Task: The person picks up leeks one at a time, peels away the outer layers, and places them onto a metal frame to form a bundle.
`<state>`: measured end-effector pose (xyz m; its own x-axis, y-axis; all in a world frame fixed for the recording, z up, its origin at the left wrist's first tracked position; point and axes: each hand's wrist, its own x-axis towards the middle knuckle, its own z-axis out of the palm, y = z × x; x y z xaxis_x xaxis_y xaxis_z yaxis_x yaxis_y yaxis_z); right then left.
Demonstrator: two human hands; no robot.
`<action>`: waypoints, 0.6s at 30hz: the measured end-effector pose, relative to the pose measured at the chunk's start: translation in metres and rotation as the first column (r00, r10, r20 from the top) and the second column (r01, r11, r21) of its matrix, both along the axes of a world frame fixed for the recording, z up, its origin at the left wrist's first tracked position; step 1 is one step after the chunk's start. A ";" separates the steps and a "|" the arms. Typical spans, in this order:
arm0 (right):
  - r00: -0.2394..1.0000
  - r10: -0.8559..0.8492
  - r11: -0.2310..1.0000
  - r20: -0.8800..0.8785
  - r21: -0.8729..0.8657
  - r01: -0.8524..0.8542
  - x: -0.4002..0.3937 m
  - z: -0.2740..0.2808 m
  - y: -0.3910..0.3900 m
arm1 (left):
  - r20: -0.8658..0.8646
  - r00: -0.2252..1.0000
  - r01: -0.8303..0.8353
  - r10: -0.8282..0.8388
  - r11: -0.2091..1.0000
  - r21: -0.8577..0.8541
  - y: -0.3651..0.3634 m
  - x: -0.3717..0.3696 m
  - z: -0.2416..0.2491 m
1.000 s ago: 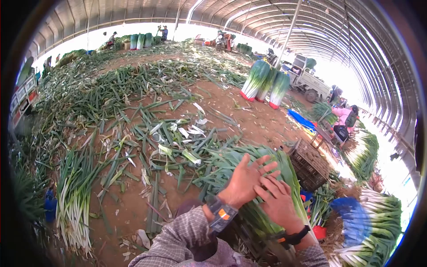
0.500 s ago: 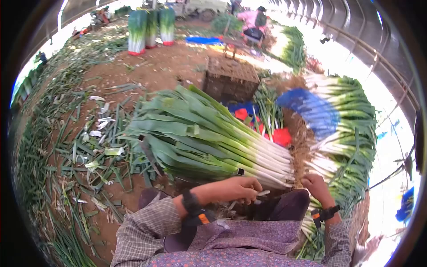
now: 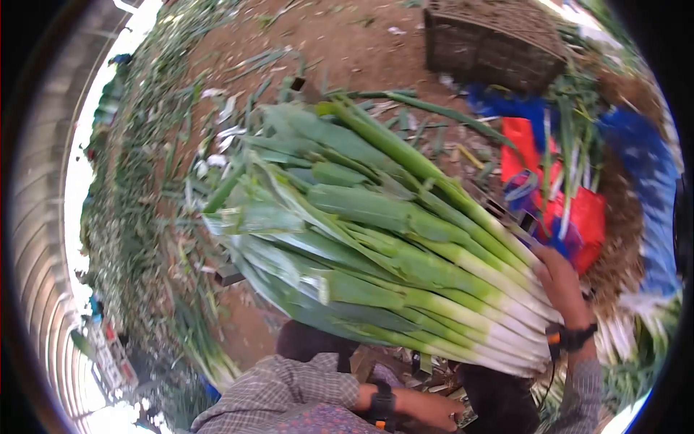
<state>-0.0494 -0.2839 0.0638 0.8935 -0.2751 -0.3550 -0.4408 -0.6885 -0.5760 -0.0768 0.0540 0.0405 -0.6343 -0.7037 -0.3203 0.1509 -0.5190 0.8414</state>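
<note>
Leeks [image 3: 412, 224], R hand [image 3: 561, 283] @ white ends [image 3: 517, 329]

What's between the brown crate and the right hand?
Between the crate and right hand lie blue material and red material, with some green stalks, as the head view shows.

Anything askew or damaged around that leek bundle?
Slightly askew: a long green leaf strays beyond the leek bundle towards the crumpled red plastic, out of line with the other leaves. Pale leaf scraps litter the soil, probably trimmings. I see no clear damage.
</note>
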 end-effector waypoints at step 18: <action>0.983 0.150 0.988 -0.104 -0.008 -0.152 -0.110 0.171 0.025 | 0.204 0.391 -0.751 0.898 0.183 0.634 0.036 0.070 0.171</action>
